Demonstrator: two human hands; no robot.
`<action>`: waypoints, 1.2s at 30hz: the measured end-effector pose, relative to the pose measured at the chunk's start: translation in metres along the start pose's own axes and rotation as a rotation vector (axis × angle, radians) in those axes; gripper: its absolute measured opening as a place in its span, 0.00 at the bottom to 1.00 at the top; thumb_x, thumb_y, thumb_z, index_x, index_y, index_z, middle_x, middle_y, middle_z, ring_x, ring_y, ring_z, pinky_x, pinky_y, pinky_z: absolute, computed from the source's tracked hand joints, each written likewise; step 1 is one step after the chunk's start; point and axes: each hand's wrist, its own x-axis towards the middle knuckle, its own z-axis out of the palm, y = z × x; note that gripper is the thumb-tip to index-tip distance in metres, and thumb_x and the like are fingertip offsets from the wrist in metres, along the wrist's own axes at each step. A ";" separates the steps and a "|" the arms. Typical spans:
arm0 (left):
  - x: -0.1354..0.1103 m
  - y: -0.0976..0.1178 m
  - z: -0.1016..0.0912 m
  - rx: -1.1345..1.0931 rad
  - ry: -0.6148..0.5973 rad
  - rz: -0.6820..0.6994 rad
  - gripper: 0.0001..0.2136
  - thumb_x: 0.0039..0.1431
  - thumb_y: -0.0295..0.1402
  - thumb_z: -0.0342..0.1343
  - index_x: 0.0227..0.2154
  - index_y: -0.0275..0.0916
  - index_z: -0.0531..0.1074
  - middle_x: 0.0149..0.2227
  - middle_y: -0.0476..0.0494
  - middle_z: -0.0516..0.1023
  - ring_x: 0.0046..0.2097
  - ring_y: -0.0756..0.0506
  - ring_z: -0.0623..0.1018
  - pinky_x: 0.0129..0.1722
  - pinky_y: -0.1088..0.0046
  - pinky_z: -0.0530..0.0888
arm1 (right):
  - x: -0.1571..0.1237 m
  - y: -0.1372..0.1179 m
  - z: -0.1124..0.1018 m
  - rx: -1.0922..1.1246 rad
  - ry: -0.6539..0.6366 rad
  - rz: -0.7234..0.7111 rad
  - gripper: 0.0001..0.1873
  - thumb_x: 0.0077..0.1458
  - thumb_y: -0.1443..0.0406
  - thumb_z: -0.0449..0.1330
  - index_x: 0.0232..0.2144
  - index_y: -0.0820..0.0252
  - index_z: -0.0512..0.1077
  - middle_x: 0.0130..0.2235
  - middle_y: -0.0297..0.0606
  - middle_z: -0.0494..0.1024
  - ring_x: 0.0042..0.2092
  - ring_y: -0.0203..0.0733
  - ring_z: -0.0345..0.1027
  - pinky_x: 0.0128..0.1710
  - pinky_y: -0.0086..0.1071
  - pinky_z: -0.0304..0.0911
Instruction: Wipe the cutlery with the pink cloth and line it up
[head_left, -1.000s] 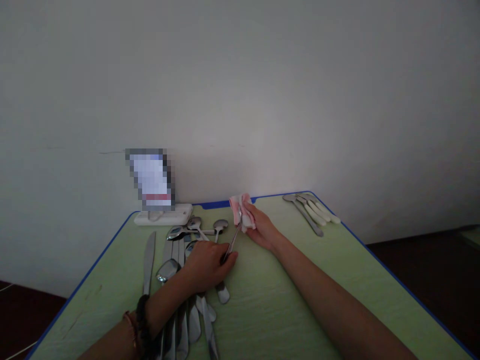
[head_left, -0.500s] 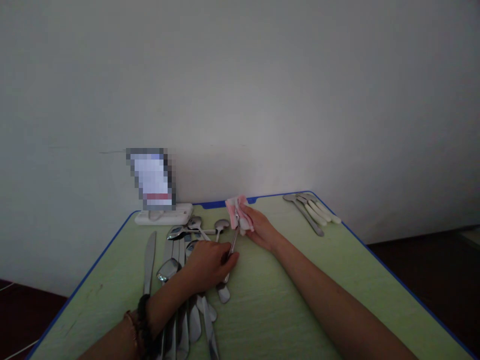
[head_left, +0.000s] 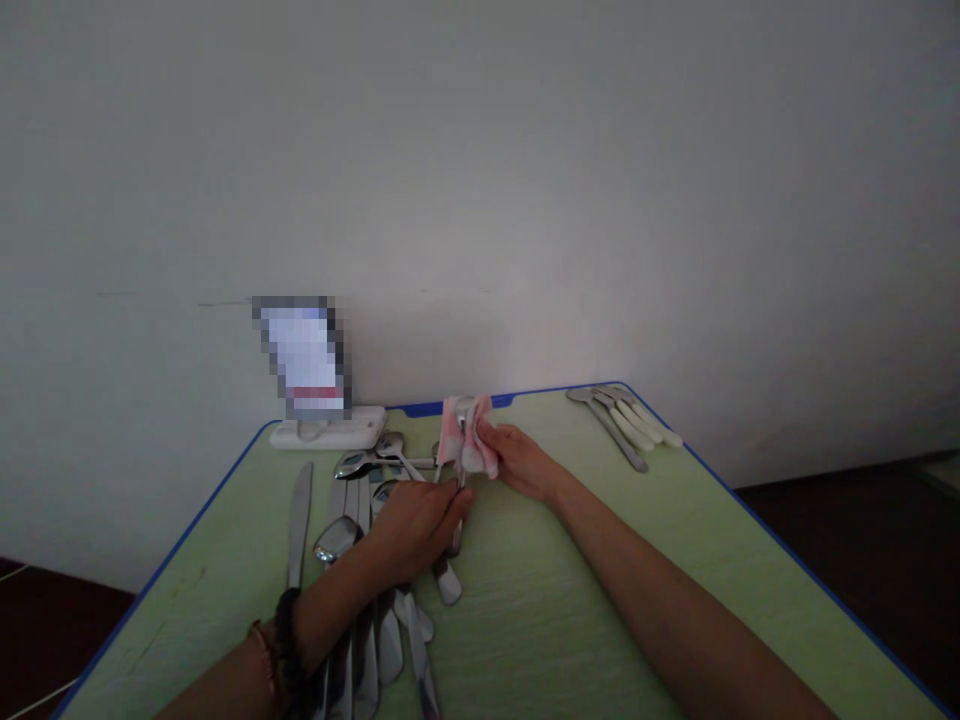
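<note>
My left hand (head_left: 421, 525) is closed round the handle of a spoon (head_left: 464, 412), whose shiny head points away from me. A pink and white cloth (head_left: 481, 450) is pinched in my right hand (head_left: 525, 462), and it lies behind and around the spoon's head. Under and beside my left forearm lies a pile of metal cutlery, among it a large spoon (head_left: 337, 540) and several handles. A table knife (head_left: 299, 520) rests on the left of this pile. Part of the pile is hidden by my left hand and arm.
At the table's (head_left: 570, 600) back right lie a metal spoon (head_left: 611, 430) and several pieces with cream handles (head_left: 649, 425). A blurred phone (head_left: 304, 360) leans in a white stand (head_left: 330, 430) at the back left. Behind the table rises a grey wall (head_left: 525, 200).
My right hand and the cloth have shifted slightly left and turned, and the spoon's head now shows against the cloth. My left hand has hardly moved and keeps the handle.
</note>
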 end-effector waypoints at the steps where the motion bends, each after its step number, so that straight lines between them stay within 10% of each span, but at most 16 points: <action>1: 0.000 -0.001 0.001 0.002 -0.002 -0.001 0.21 0.65 0.39 0.31 0.28 0.39 0.68 0.25 0.44 0.77 0.29 0.45 0.77 0.29 0.72 0.65 | 0.000 0.000 -0.001 -0.075 -0.024 -0.004 0.25 0.40 0.46 0.61 0.15 0.63 0.66 0.16 0.29 0.67 0.21 0.29 0.56 0.24 0.26 0.50; 6: 0.001 0.000 0.003 0.033 -0.008 -0.015 0.22 0.65 0.39 0.33 0.27 0.38 0.70 0.26 0.43 0.78 0.29 0.45 0.77 0.29 0.72 0.66 | -0.001 0.000 -0.001 -0.313 -0.070 -0.027 0.25 0.42 0.47 0.60 0.15 0.64 0.66 0.16 0.27 0.65 0.20 0.28 0.52 0.23 0.27 0.45; 30: 0.000 0.000 -0.002 -0.233 0.019 -0.032 0.16 0.64 0.39 0.34 0.28 0.40 0.62 0.24 0.48 0.74 0.27 0.48 0.74 0.28 0.74 0.63 | 0.016 -0.003 -0.010 0.561 0.274 -0.142 0.09 0.50 0.61 0.61 0.34 0.60 0.72 0.28 0.30 0.76 0.27 0.29 0.67 0.28 0.23 0.62; 36: -0.001 -0.002 0.002 -0.212 0.030 -0.063 0.15 0.65 0.36 0.31 0.29 0.40 0.61 0.22 0.49 0.73 0.26 0.47 0.74 0.28 0.73 0.62 | 0.010 0.001 -0.006 0.323 0.178 -0.092 0.14 0.43 0.58 0.65 0.22 0.64 0.71 0.21 0.30 0.72 0.24 0.29 0.63 0.28 0.25 0.58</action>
